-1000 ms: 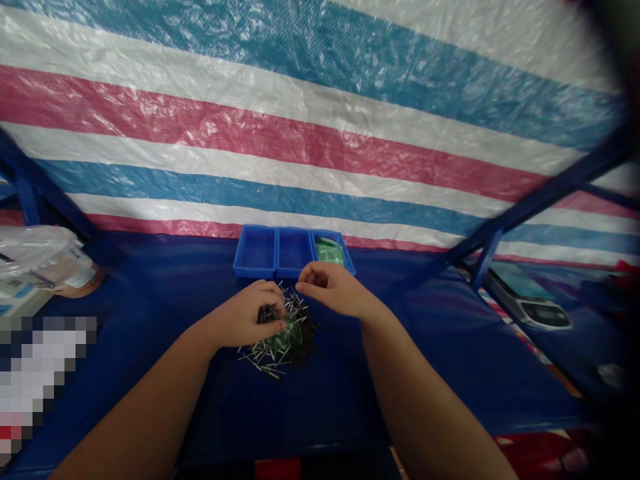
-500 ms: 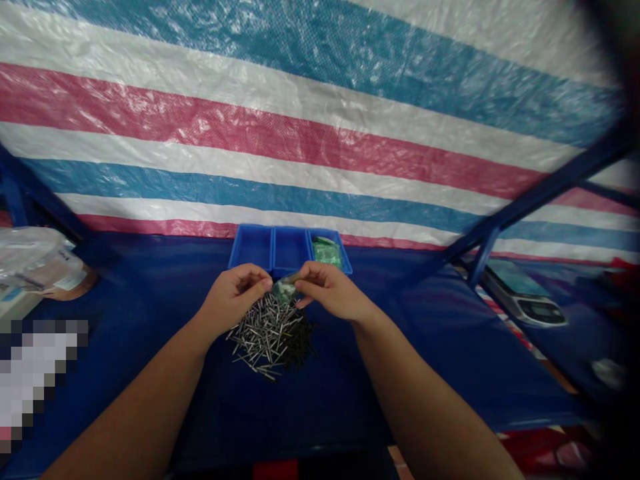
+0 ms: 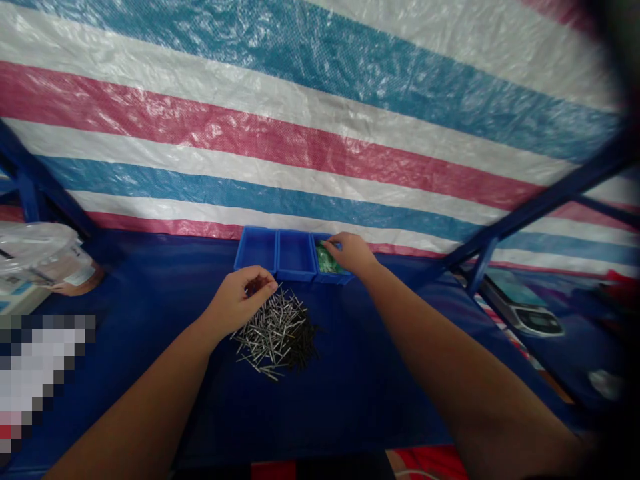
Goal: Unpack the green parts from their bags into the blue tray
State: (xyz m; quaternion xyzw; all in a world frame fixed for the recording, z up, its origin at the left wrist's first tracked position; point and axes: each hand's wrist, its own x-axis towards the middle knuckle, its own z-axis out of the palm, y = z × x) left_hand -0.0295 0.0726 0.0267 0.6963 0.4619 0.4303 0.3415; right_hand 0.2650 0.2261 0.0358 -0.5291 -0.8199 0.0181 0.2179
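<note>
My left hand [image 3: 244,297] is curled at the upper left of a loose pile of short, thin metal pins [image 3: 273,330], its thumb and forefinger tips together. Whatever may be between them is hidden or too small to make out. Some pins in the pile are shiny silver, while those on the right are dark. Reaching further forward, my right hand [image 3: 350,252] is over the right one of three blue bins [image 3: 296,257]. Its fingers pinch at a greenish clear plastic bag [image 3: 329,259] in that bin. The left and middle bins show bare floors.
A round clear plastic tub [image 3: 47,257] stands at the left on a pale box. Beyond the blue frame bar [image 3: 480,267] at the right lies a digital scale [image 3: 525,310]. Striped plastic sheeting [image 3: 300,147] hangs behind the blue table [image 3: 320,407].
My right hand has moved forward and right, from the small bag above the pile to the right bin. The bag is gone from between my hands. My left hand stays near the pile.
</note>
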